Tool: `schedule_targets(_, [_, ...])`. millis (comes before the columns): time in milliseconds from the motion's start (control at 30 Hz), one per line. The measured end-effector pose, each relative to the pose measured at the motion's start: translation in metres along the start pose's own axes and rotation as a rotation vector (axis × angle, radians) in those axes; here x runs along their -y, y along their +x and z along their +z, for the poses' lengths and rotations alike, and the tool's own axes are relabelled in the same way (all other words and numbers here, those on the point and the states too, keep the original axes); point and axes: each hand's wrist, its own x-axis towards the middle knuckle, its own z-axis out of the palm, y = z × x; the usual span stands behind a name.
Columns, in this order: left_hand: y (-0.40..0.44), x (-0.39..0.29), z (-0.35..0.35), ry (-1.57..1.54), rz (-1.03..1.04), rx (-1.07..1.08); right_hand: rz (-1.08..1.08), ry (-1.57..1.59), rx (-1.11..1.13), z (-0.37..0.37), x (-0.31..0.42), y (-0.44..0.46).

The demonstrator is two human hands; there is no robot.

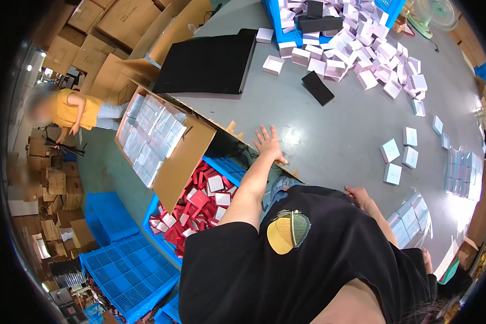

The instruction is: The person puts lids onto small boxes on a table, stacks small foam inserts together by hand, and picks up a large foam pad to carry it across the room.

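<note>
You spread your left hand (267, 147) wide; your right hand's (357, 195) grip I cannot tell; wrapped bundles (464, 171) look done; loose boxes (389, 150) and heaped trays (368, 79) seem left.

- Far end of the tabletop (335, 135): box trays (367, 46) in and before a plastic crate (276, 24)
- Far left: a flat panel (210, 65)
- Right: loose closed boxes (390, 151), wrapped packs (464, 174) farther right
- Left, beside the edge: an open carton (186, 167); nearer the person, a second crate (225, 170) full of small boxes (198, 198)

Stacked cartons (128, 22) and blue crates (129, 272) show a packing workshop.
</note>
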Motion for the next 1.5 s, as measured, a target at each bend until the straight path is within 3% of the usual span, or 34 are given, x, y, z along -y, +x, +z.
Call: schedule_targets(1500, [-0.001, -0.004, -0.002, 0.017, -0.013, 0.03, 0.066, 0.024, 0.104, -0.009, 0.001, 0.006])
